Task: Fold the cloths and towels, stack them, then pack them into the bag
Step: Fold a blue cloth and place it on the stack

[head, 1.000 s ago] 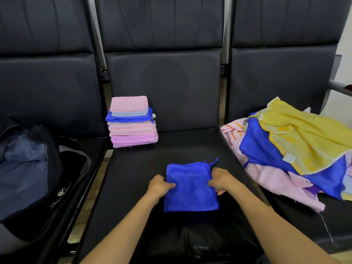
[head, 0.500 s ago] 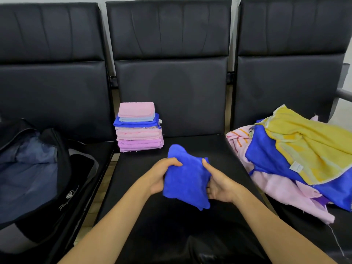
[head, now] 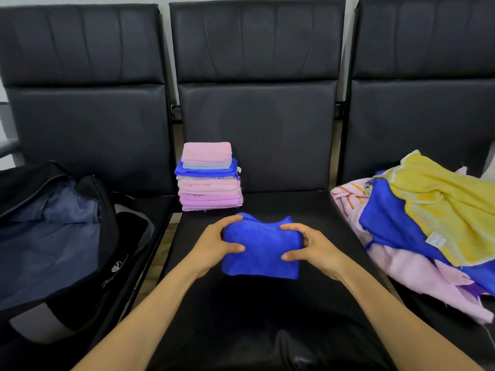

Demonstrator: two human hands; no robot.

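Now, through the head camera, we hold a folded blue cloth (head: 261, 253) over the middle seat (head: 267, 322). Our left hand (head: 214, 247) grips its left edge and our right hand (head: 313, 247) its right edge, thumbs on top. Behind it stands the stack of folded towels (head: 210, 180). The open bag (head: 53, 236) lies to the left, the unfolded pile (head: 428, 210) to the right.

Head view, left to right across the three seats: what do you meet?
open black bag → stack of folded cloths → blue cloth → right hand gripping it → pile of unfolded towels
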